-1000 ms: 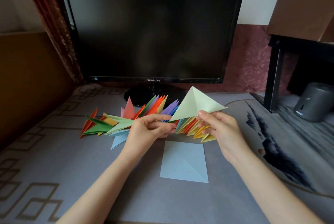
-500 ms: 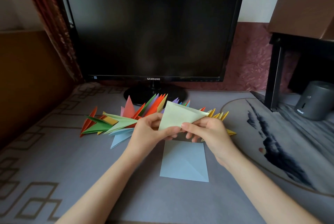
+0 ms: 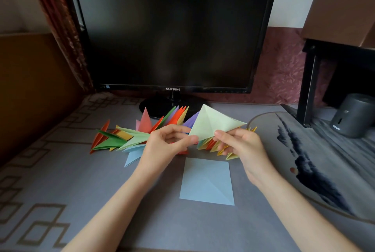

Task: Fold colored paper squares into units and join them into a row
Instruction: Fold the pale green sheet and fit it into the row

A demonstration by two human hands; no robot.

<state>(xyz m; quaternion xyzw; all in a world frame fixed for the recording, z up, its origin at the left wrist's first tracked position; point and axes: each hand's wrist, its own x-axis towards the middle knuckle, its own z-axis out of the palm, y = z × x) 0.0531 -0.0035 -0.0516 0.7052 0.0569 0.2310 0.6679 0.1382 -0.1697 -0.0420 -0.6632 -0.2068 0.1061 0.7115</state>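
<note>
Left hand [image 3: 168, 145]: fingers curled. Thumb and forefinger pinch the lower-left corner of the pale green paper [image 3: 213, 122].
Right hand [image 3: 244, 147]: fingers curled. Thumb and forefinger pinch the lower edge of the same paper, near the left hand's grip. The lower fingers lie against the yellow units beneath; whether they hold them cannot be told.
Pale green paper: held between both hands, raised off the surface [image 3: 105, 201]. It is creased, with its peak pointing away from the person. Its right tip reaches past the right hand's fingers.
Row of units [image 3: 129, 139]: multicoloured folded pieces joined in a line. The row runs from well left of the left hand, passes behind and beneath both hands, and ends just under the right hand. Its green, orange and pale blue points fan out left of the left hand.
Blue square [image 3: 207, 180]: lies flat on the surface, nearer the person than both hands, between the two forearms. It touches neither hand and shows a diagonal crease.
Surface: grey cloth, with a line pattern left of the left forearm and a dark ink-like pattern right of the right forearm.
Monitor [image 3: 172, 32]: beyond the hands, screen dark. Its round base stands just behind the row.
Grey cylinder [image 3: 353, 115]: well right of the right hand, beside a black frame [image 3: 308, 83].
Cardboard box [image 3: 345, 8]: on top of that frame.
</note>
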